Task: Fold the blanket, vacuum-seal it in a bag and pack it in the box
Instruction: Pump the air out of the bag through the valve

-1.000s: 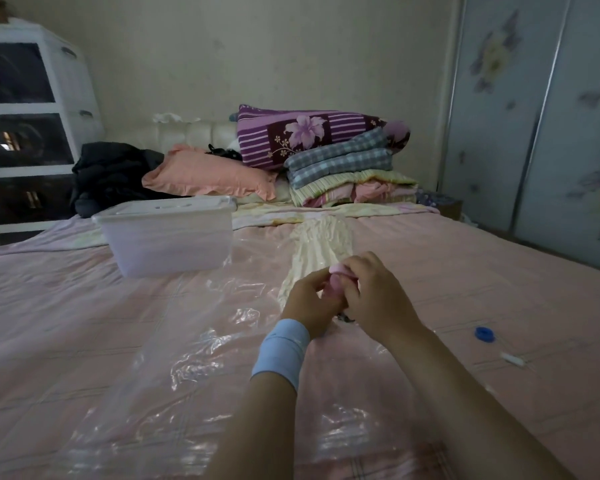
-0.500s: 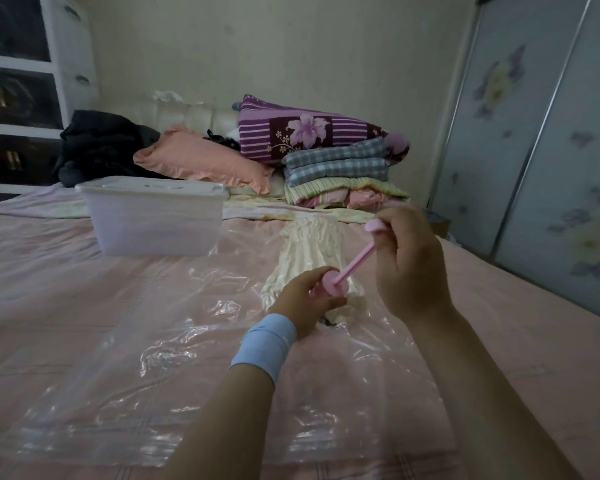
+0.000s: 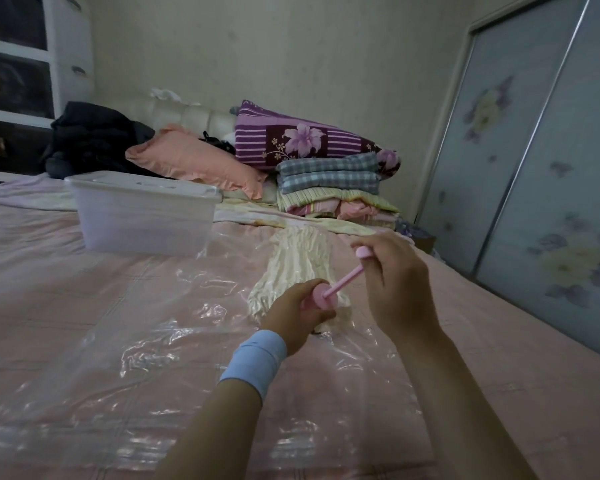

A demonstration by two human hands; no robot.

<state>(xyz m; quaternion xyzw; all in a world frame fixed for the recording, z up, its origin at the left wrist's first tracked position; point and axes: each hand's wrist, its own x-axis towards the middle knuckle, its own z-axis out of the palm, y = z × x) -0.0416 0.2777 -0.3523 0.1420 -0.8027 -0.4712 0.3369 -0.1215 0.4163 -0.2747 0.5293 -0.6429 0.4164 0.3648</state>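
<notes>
**Vacuum-bag progress check: pumping stage, box not touched yet**

Roughly the middle of the job, I'd say. The cream blanket (image 3: pixel 298 258) is already bunched into a narrow bundle and sits inside the clear vacuum bag (image 3: pixel 153 358), which lies flat across the pink bed (image 3: pixel 499 341). The plastic looks puckered tight around the blanket, so some air seems to be out. The rest of the bag is just loose, shiny film.

The hand pump (image 3: pixel 322 296) stands on the bag right at the near end of the blanket. The left hand (image 3: pixel 293 315) has its fingers wrapped round the pump's barrel. The right hand (image 3: pixel 395 282) has its fingers clamped on the plunger handle, with the rod drawn well out of the barrel.

Left to do, by my guess: finish pumping, take the pump off, then move the packed bag into the box (image 3: pixel 142 216). That box sits further up the bed, off to the left and apart from the blanket, with its lid on, so it needs opening first.

Head count:
- 1 blanket in the bag
- 1 bag
- 1 pump
- 1 lidded box
- 2 hands, both busy
- 1 blue wristband (image 3: pixel 255 358) on the left wrist
- 1 peach pillow (image 3: pixel 194 161) behind the box
</notes>
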